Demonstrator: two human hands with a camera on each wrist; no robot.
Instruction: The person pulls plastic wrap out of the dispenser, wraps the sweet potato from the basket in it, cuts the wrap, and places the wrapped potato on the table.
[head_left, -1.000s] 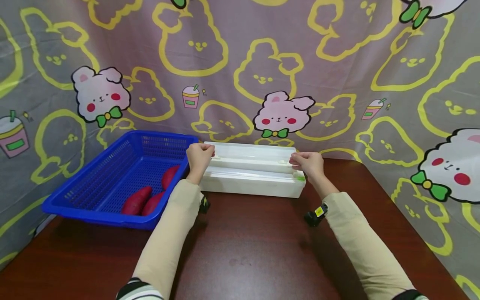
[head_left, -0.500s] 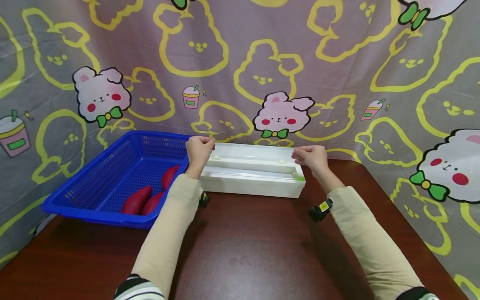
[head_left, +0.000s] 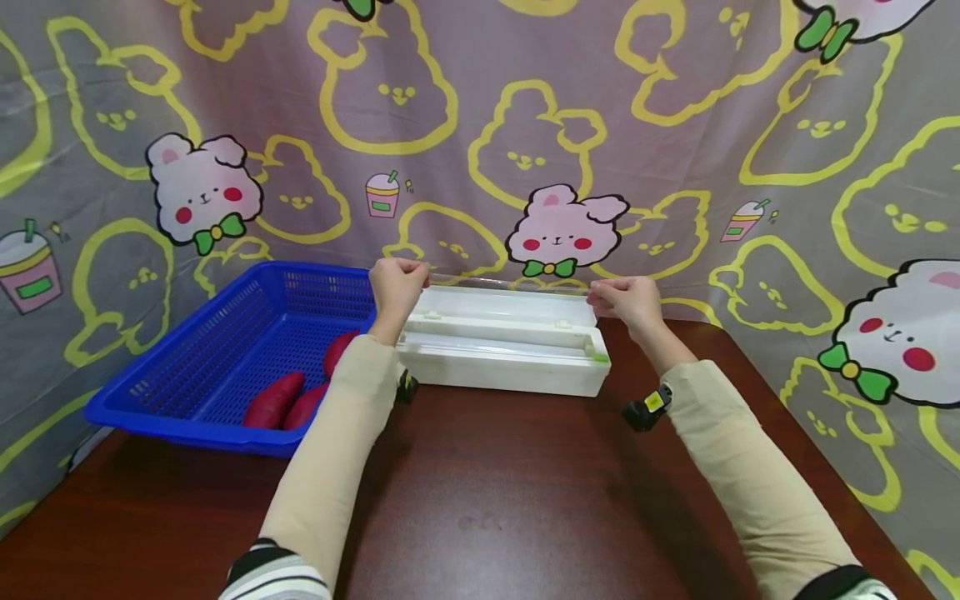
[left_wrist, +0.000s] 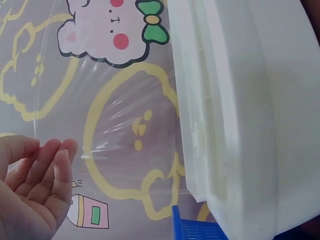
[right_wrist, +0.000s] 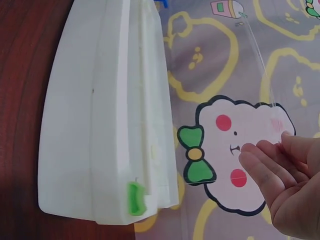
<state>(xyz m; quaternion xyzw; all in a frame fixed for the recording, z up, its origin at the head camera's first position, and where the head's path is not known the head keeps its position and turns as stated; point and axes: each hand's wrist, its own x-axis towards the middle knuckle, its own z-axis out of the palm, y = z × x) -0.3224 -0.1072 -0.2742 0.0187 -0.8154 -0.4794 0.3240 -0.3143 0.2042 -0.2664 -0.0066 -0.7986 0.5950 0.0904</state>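
A white cling film dispenser (head_left: 498, 373) stands near the back of the table with its lid (head_left: 510, 305) raised. Clear cling film (left_wrist: 107, 127) stretches out of it, wrinkled and see-through. Above the dispenser's left end, my left hand (head_left: 397, 292) pinches one corner of the film's edge between thumb and fingers. My right hand (head_left: 632, 307) pinches the opposite corner above the right end. Both wrist views show the film's edge running taut from the fingertips. A green slider (right_wrist: 136, 199) sits at the dispenser's right end.
A blue plastic basket (head_left: 180, 433) stands at the left, close to my left forearm. Several red sweet potatoes (head_left: 273, 402) lie in it. Behind the dark wooden table (head_left: 480, 500) hangs a patterned curtain (head_left: 555, 150).
Both hands have risen from the dispenser with the cling film, and the right hand has shifted slightly right. The dispenser and basket stay in place.
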